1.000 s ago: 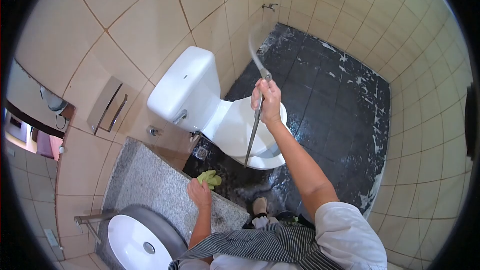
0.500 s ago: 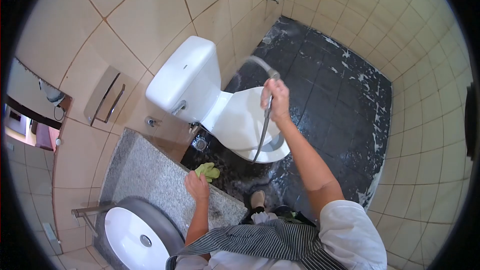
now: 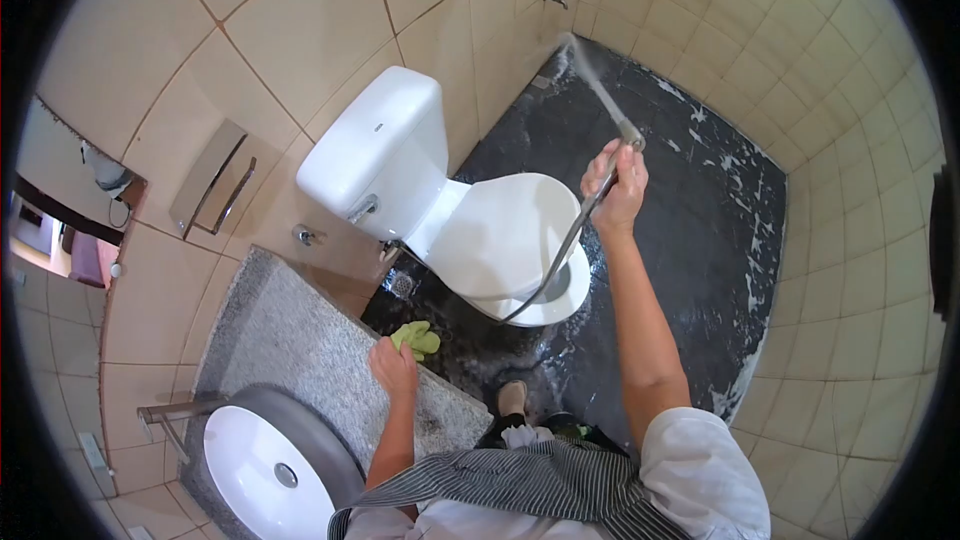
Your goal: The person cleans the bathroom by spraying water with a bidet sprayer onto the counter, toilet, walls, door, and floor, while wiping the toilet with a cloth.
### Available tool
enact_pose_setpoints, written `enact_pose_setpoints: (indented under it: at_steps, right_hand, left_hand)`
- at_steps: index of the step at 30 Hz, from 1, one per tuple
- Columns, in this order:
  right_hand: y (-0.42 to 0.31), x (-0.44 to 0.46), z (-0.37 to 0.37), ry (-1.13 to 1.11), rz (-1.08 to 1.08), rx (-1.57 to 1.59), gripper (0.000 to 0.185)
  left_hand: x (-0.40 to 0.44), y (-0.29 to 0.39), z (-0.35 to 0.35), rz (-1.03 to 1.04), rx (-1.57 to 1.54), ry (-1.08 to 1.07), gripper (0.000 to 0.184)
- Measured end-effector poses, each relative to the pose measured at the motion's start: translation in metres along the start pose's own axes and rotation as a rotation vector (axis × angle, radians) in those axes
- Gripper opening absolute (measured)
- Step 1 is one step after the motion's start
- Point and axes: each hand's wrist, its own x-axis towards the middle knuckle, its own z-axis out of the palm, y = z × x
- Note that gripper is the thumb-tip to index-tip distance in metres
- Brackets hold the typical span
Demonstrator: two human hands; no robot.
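My right hand (image 3: pixel 617 188) is closed around a hand-held sprayer (image 3: pixel 636 138), above the floor just right of the toilet. A stream of water (image 3: pixel 598 88) leaves its head toward the far left corner. From my grip a grey hose (image 3: pixel 562 252) curves down across the white toilet (image 3: pixel 500 230), whose lid is down, with part of the seat opening showing at its front. My left hand (image 3: pixel 394 368) grips a yellow-green cloth (image 3: pixel 417 340) at the edge of the granite counter (image 3: pixel 290 325); its fingers are partly hidden.
The dark tiled floor (image 3: pixel 690 230) is wet, with white foam (image 3: pixel 752 240) along the right wall. A round white basin (image 3: pixel 262 480) sits on the counter at lower left. A tap (image 3: pixel 558 0) and a paper holder (image 3: pixel 215 180) are on the tiled walls. My shoe (image 3: pixel 512 397) is below the toilet.
My right hand has moved right with the sprayer, away from the toilet lid, and the water now reaches further toward the back corner. My left hand and the cloth have stayed about where they were.
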Motion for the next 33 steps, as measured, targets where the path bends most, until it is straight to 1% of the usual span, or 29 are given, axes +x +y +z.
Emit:
enact_pose_setpoints:
  at_steps: [1, 3, 4, 6, 7, 10, 13, 14, 15, 18, 19, 21, 22, 23, 26, 28, 29, 30, 31, 33]
  right_hand:
    - [0.001, -0.006, 0.006, -0.007, -0.005, 0.007, 0.028]
    - [0.004, -0.016, 0.019, -0.175, 0.116, 0.083, 0.030]
    - [0.002, -0.021, 0.029, -0.176, 0.116, 0.089, 0.030]
    - [-0.003, -0.030, 0.050, -0.310, 0.214, 0.198, 0.032]
    - [-0.007, -0.030, 0.060, -0.308, 0.216, 0.201, 0.032]
    - [-0.021, -0.022, 0.085, -0.483, 0.158, 0.353, 0.033]
    - [-0.036, -0.015, 0.095, -0.411, 0.209, 0.393, 0.032]
    - [-0.036, -0.012, 0.090, -0.346, 0.295, 0.360, 0.032]
    - [-0.033, -0.011, 0.082, -0.332, 0.309, 0.361, 0.032]
    - [-0.009, -0.008, 0.043, -0.001, 0.613, 0.182, 0.032]
    - [-0.005, -0.009, 0.033, 0.008, 0.619, 0.181, 0.032]
    - [-0.003, -0.011, 0.016, 0.059, 0.400, 0.033, 0.031]
    - [-0.007, -0.011, 0.008, 0.063, 0.352, 0.012, 0.031]
    - [-0.010, -0.011, 0.000, 0.102, 0.386, 0.013, 0.031]
    - [-0.012, -0.028, -0.015, 0.113, 0.448, -0.046, 0.031]
    - [-0.009, -0.056, -0.018, 0.092, 0.599, -0.017, 0.032]
    - [-0.009, -0.074, -0.019, 0.072, 0.625, -0.010, 0.032]
    - [-0.005, -0.091, -0.027, -0.016, 0.654, -0.014, 0.032]
    - [-0.004, -0.107, -0.032, -0.058, 0.689, 0.020, 0.032]
    - [-0.010, -0.128, -0.042, -0.145, 0.746, 0.016, 0.031]
  left_hand:
    - [0.000, 0.000, 0.000, -0.003, 0.007, -0.004, 0.022]
    - [0.001, 0.000, -0.001, -0.003, 0.008, -0.009, 0.022]
    - [0.001, 0.001, -0.003, -0.003, 0.010, -0.031, 0.023]
    - [0.002, 0.003, -0.005, -0.012, 0.013, -0.037, 0.023]
    - [0.001, 0.004, -0.006, -0.022, 0.012, -0.050, 0.023]
    - [0.000, 0.005, -0.005, -0.005, 0.004, -0.013, 0.021]
    - [-0.001, 0.005, -0.005, 0.013, -0.009, -0.008, 0.020]
    - [-0.001, 0.002, -0.003, 0.021, -0.002, -0.007, 0.020]
    - [-0.002, 0.000, -0.003, 0.014, 0.006, -0.023, 0.020]
    - [-0.001, -0.002, 0.002, -0.002, 0.018, -0.017, 0.020]
    - [-0.002, -0.002, 0.001, -0.004, 0.021, -0.027, 0.020]
    - [-0.001, -0.001, -0.001, 0.024, 0.012, -0.036, 0.020]
    - [0.000, -0.001, -0.001, 0.029, 0.017, -0.045, 0.020]
    - [0.001, -0.001, -0.002, 0.043, -0.004, -0.058, 0.021]
    - [0.002, 0.001, -0.001, 0.052, -0.072, -0.087, 0.021]
    - [0.001, 0.004, 0.007, 0.039, -0.117, -0.095, 0.020]
    - [0.002, 0.005, 0.014, 0.085, -0.242, -0.085, 0.019]
    - [0.006, 0.006, 0.020, 0.134, -0.368, -0.072, 0.017]
    - [0.009, 0.015, 0.020, 0.130, -0.364, -0.074, 0.017]
    - [0.009, 0.035, 0.025, 0.008, -0.808, -0.251, 0.018]
